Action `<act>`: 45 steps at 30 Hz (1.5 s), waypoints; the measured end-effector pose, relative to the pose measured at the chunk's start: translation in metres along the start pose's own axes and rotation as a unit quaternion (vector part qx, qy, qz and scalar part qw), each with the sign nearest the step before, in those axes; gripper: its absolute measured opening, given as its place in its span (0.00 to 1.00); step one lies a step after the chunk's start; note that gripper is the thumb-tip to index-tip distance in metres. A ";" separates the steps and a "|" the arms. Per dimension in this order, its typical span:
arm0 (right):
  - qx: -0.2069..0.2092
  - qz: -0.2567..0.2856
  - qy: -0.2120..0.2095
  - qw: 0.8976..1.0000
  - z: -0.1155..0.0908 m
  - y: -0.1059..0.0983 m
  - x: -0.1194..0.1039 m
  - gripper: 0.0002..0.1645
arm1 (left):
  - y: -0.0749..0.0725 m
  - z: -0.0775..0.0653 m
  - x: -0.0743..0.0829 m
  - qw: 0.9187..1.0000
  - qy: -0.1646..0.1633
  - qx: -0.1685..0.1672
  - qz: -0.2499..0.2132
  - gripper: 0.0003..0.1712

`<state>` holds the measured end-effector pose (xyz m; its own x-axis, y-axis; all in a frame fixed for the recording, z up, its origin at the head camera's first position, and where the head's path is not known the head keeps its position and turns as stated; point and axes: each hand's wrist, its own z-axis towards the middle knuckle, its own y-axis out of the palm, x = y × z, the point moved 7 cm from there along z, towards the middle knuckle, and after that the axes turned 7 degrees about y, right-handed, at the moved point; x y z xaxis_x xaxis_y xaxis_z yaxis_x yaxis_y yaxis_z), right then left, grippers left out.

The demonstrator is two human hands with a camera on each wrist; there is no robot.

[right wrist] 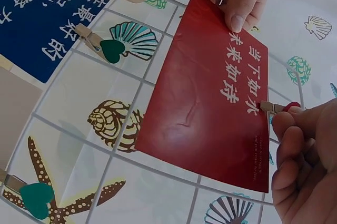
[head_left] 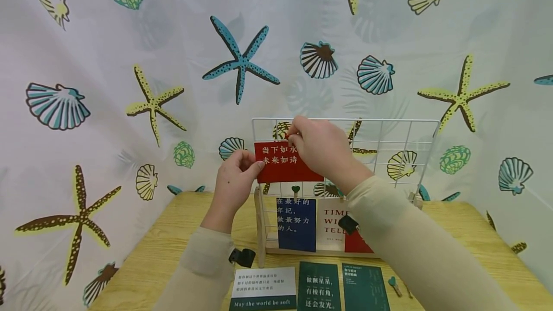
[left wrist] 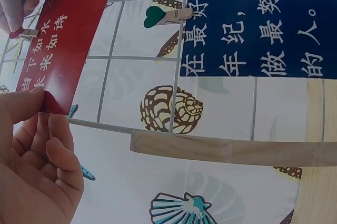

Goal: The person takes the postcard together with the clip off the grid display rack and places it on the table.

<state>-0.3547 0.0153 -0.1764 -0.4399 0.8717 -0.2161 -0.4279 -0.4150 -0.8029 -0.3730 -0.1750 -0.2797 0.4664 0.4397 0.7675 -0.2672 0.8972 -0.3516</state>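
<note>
My left hand (head_left: 233, 179) pinches the left edge of a red card (head_left: 282, 173) with white Chinese writing, thumb in front. My right hand (head_left: 324, 148) pinches a small wooden clothespin (right wrist: 269, 107) with a red heart on its end. That clothespin sits on the card's top edge, best seen in the right wrist view. Behind the card stands a white wire grid rack (head_left: 345, 119). Whether the clothespin also grips a wire I cannot tell. Below hangs a dark blue card (head_left: 295, 234), held by a green-heart clothespin (head_left: 295, 189).
Beside the blue card is a cream and red card (head_left: 331, 212), partly behind my right arm. A white and green card (head_left: 263, 282) and two green cards (head_left: 319, 272) (head_left: 365, 292) lie on the wooden table (head_left: 155, 248). A heart clothespin (head_left: 394, 286) lies right of them.
</note>
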 end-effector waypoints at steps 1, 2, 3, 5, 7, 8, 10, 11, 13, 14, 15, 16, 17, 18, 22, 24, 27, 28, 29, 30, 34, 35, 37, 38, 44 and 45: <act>0.002 0.001 -0.001 1.000 0.000 0.000 0.000 0.08 | 0.000 0.000 -0.001 1.000 -0.001 -0.001 0.000 0.11; 0.005 0.002 -0.003 1.000 -0.001 0.000 0.001 0.08 | 0.000 0.000 -0.001 1.000 -0.001 -0.001 0.000 0.11; 0.008 0.004 -0.004 1.000 -0.001 0.000 0.001 0.07 | 0.000 0.000 -0.002 1.000 -0.001 -0.002 0.001 0.11; 0.016 0.005 -0.008 1.000 -0.001 0.000 0.002 0.07 | 0.001 0.000 -0.002 1.000 0.001 -0.004 0.002 0.11; 0.026 0.007 -0.013 1.000 -0.001 -0.001 0.003 0.06 | 0.001 0.000 -0.002 1.000 0.004 -0.005 0.004 0.11; 0.030 0.007 -0.015 0.999 -0.001 -0.001 0.003 0.06 | 0.001 0.000 -0.002 1.000 0.006 -0.005 0.004 0.11; 0.037 0.009 -0.018 0.999 -0.001 -0.002 0.004 0.06 | 0.000 0.001 -0.002 1.000 0.008 -0.006 0.003 0.11; 0.039 0.009 -0.019 0.999 -0.001 -0.003 0.004 0.06 | 0.000 0.001 -0.001 1.000 0.009 -0.006 0.002 0.11; 0.043 0.009 -0.020 0.999 -0.001 -0.004 0.005 0.06 | 0.000 0.000 -0.001 1.000 0.009 -0.007 0.001 0.11; 0.044 0.009 -0.020 0.999 -0.001 -0.004 0.005 0.06 | 0.000 0.000 0.000 1.000 0.008 -0.007 0.000 0.11; 0.045 0.008 -0.020 0.999 -0.001 -0.005 0.005 0.07 | 0.000 0.000 0.000 1.000 0.007 -0.008 0.000 0.11; 0.047 0.007 -0.021 0.999 -0.001 -0.005 0.006 0.06 | 0.000 0.000 0.000 1.000 0.007 -0.009 -0.001 0.11; 0.048 0.007 -0.021 0.999 -0.001 -0.006 0.006 0.06 | 0.000 0.000 0.001 1.000 0.007 -0.009 -0.002 0.11; 0.049 0.008 -0.022 0.999 -0.001 -0.006 0.006 0.06 | -0.001 0.000 0.001 1.000 0.006 -0.009 -0.002 0.11; 0.049 0.014 -0.023 0.998 -0.001 -0.007 0.007 0.06 | -0.001 0.000 0.002 1.000 0.006 -0.008 -0.003 0.11; 0.048 0.019 -0.022 0.998 -0.002 -0.008 0.007 0.07 | -0.001 -0.001 0.002 1.000 0.007 -0.008 -0.003 0.11; 0.048 0.025 -0.021 0.998 -0.003 -0.008 0.008 0.08 | -0.001 -0.001 0.000 1.000 0.009 -0.008 -0.001 0.10; 0.047 0.027 -0.020 0.998 -0.003 -0.008 0.008 0.08 | -0.001 -0.001 0.000 1.000 0.010 -0.008 -0.001 0.10; 0.046 0.030 -0.019 0.998 -0.003 -0.008 0.008 0.08 | -0.001 -0.001 0.000 1.000 0.010 -0.008 0.000 0.10; 0.046 0.033 -0.019 0.998 -0.003 -0.008 0.009 0.08 | -0.002 -0.001 -0.001 1.000 0.011 -0.008 0.000 0.10; 0.037 0.046 -0.012 0.998 -0.004 -0.006 0.010 0.09 | -0.002 -0.002 0.000 1.000 0.010 -0.012 -0.005 0.10; 0.033 0.050 -0.009 0.998 -0.004 -0.006 0.011 0.09 | -0.002 -0.003 0.001 1.000 0.011 -0.013 -0.006 0.10; 0.024 0.059 -0.002 0.998 -0.006 -0.006 0.013 0.10 | -0.003 -0.003 0.001 1.000 0.014 -0.016 -0.006 0.10; 0.019 0.065 0.000 0.998 -0.007 -0.006 0.014 0.10 | -0.004 -0.004 0.002 1.000 0.017 -0.018 -0.006 0.09; 0.002 0.113 0.012 0.993 -0.015 -0.005 0.023 0.09 | -0.009 -0.008 0.001 0.999 0.031 -0.036 0.001 0.09; 0.000 0.122 0.013 0.992 -0.016 -0.005 0.025 0.09 | -0.010 -0.008 0.001 0.999 0.032 -0.040 0.003 0.10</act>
<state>-0.3504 0.0432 -0.1866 -0.5092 0.7518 -0.4189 -0.3105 -0.6145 -0.7253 -0.3627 -0.1836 -0.2799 0.5188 0.4448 0.7301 -0.2033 0.8937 -0.4001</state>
